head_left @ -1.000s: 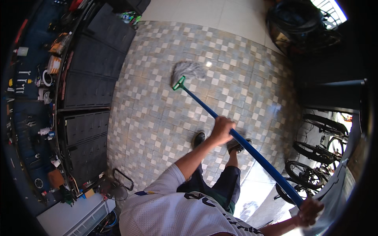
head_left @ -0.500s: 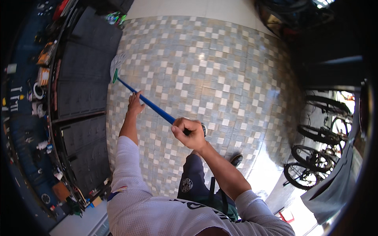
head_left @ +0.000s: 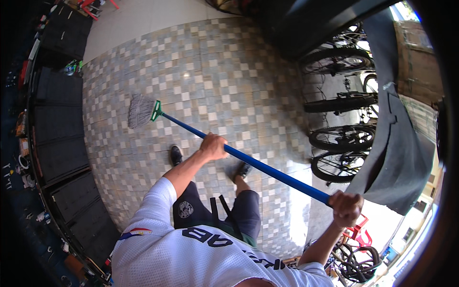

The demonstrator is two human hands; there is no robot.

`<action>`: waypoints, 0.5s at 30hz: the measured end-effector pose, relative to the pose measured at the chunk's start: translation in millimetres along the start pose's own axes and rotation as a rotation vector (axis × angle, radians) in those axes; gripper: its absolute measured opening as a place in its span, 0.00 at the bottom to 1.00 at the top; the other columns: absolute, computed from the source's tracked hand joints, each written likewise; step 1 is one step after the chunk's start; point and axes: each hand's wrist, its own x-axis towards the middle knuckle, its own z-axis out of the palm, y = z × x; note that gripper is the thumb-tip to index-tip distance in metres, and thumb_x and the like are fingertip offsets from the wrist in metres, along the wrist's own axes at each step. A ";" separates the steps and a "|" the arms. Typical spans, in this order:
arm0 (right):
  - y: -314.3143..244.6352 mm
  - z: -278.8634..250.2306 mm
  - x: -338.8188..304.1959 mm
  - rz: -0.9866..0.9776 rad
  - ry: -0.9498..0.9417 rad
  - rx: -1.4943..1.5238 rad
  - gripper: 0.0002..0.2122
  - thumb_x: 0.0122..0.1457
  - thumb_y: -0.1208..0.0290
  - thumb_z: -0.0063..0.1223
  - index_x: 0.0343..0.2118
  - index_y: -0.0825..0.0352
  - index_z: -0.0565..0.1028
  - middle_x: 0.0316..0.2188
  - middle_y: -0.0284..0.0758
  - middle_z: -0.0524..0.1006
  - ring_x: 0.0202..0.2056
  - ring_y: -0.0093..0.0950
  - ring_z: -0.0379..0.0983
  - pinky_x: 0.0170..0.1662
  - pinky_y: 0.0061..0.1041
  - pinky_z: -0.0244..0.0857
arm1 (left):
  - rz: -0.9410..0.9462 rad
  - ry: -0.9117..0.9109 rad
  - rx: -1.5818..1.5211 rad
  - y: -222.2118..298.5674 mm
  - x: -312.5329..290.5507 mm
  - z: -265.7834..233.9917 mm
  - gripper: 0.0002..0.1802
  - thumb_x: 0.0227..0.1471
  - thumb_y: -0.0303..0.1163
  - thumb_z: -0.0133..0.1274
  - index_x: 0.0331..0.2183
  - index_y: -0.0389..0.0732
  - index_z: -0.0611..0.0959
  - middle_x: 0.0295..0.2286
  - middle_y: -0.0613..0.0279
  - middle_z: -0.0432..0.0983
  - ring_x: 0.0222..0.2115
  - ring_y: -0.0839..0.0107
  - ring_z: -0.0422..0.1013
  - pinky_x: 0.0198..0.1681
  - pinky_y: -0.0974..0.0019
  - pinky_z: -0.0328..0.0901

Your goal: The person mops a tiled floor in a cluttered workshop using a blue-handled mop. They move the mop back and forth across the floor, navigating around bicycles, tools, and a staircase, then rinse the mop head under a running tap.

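Note:
A string mop with grey strands and a green head clamp lies on the tiled floor, out ahead to the left. Its long blue handle slants up toward the lower right. Partway along the handle, my left hand is closed round it. At the handle's upper end my right hand grips it in a fist, off to my right. Both arms are spread apart along the pole.
Dark cabinets line the left side, with tools and small items beyond them. Several bicycles stand at the right beside a hanging grey sheet. A red plastic chair and more wheels are at lower right. My shoes are on the tiles.
The mop head has come away from the cabinets. My left hand, loose near the handle before, now grips it. My right hand has moved right with the handle's end, and my view has turned rightward.

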 end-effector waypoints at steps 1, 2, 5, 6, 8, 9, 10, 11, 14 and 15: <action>-36.5 -44.4 -17.5 -0.027 0.059 -0.081 0.17 0.67 0.62 0.48 0.20 0.62 0.65 0.09 0.28 0.63 0.11 0.23 0.61 0.22 0.33 0.65 | 0.058 -0.006 -0.065 56.2 20.6 21.2 0.10 0.38 0.38 0.61 0.17 0.43 0.83 0.19 0.50 0.79 0.25 0.47 0.77 0.39 0.47 0.70; -74.3 -82.7 -37.2 -0.055 0.123 -0.098 0.16 0.67 0.63 0.45 0.21 0.61 0.65 0.09 0.27 0.63 0.10 0.21 0.60 0.21 0.30 0.65 | 0.114 -0.015 -0.107 110.7 39.4 40.4 0.10 0.37 0.38 0.60 0.15 0.43 0.82 0.17 0.50 0.78 0.23 0.48 0.77 0.38 0.48 0.70; -199.3 -162.6 -93.1 -0.039 0.204 -0.165 0.15 0.67 0.60 0.48 0.24 0.60 0.67 0.11 0.25 0.61 0.12 0.18 0.57 0.27 0.26 0.59 | 0.280 -0.104 -0.211 256.3 86.6 87.5 0.10 0.33 0.34 0.59 0.12 0.40 0.79 0.12 0.48 0.74 0.16 0.53 0.75 0.33 0.49 0.70; -236.3 -178.6 -109.2 -0.083 0.290 -0.172 0.14 0.66 0.61 0.50 0.24 0.60 0.67 0.11 0.25 0.62 0.12 0.18 0.57 0.27 0.25 0.58 | 0.336 -0.115 -0.238 297.3 100.1 100.3 0.09 0.32 0.34 0.59 0.11 0.41 0.79 0.12 0.49 0.74 0.16 0.53 0.75 0.32 0.50 0.70; -297.4 -199.2 -136.6 -0.133 0.252 -0.302 0.15 0.63 0.58 0.51 0.22 0.59 0.66 0.12 0.25 0.62 0.13 0.20 0.57 0.29 0.30 0.58 | 0.450 -0.148 -0.309 366.7 125.4 122.2 0.10 0.31 0.35 0.57 0.10 0.41 0.77 0.13 0.48 0.74 0.18 0.51 0.75 0.29 0.50 0.69; -322.7 -204.7 -146.5 -0.139 0.243 -0.394 0.16 0.62 0.57 0.50 0.21 0.59 0.65 0.12 0.26 0.63 0.14 0.22 0.59 0.29 0.33 0.60 | 0.532 -0.180 -0.366 395.5 137.3 131.7 0.10 0.30 0.36 0.55 0.10 0.42 0.76 0.14 0.48 0.74 0.19 0.49 0.74 0.29 0.50 0.68; -338.4 -204.7 -157.9 -0.129 0.283 -0.438 0.16 0.62 0.57 0.49 0.21 0.59 0.65 0.12 0.26 0.63 0.15 0.22 0.59 0.30 0.33 0.60 | 0.581 -0.173 -0.359 420.7 148.4 140.4 0.11 0.30 0.37 0.55 0.10 0.42 0.76 0.14 0.48 0.75 0.19 0.49 0.75 0.27 0.50 0.68; -342.2 -204.4 -167.6 -0.115 0.325 -0.486 0.16 0.62 0.57 0.49 0.21 0.59 0.65 0.12 0.26 0.63 0.15 0.23 0.59 0.30 0.34 0.60 | 0.646 -0.178 -0.372 442.6 158.4 148.4 0.11 0.30 0.38 0.55 0.10 0.42 0.76 0.14 0.48 0.75 0.19 0.49 0.75 0.26 0.50 0.68; -313.1 -191.4 -187.7 -0.052 0.429 -0.599 0.16 0.62 0.57 0.49 0.21 0.59 0.65 0.12 0.27 0.63 0.15 0.23 0.59 0.31 0.34 0.61 | 0.693 -0.203 -0.394 490.5 176.4 167.3 0.13 0.32 0.40 0.55 0.11 0.42 0.78 0.15 0.50 0.76 0.20 0.48 0.76 0.28 0.50 0.72; -291.1 -184.6 -191.0 -0.039 0.445 -0.615 0.16 0.62 0.57 0.49 0.22 0.59 0.66 0.12 0.27 0.63 0.15 0.23 0.60 0.31 0.34 0.61 | 0.679 -0.209 -0.366 499.9 177.6 171.0 0.13 0.33 0.40 0.55 0.11 0.42 0.78 0.15 0.50 0.76 0.21 0.48 0.77 0.29 0.50 0.73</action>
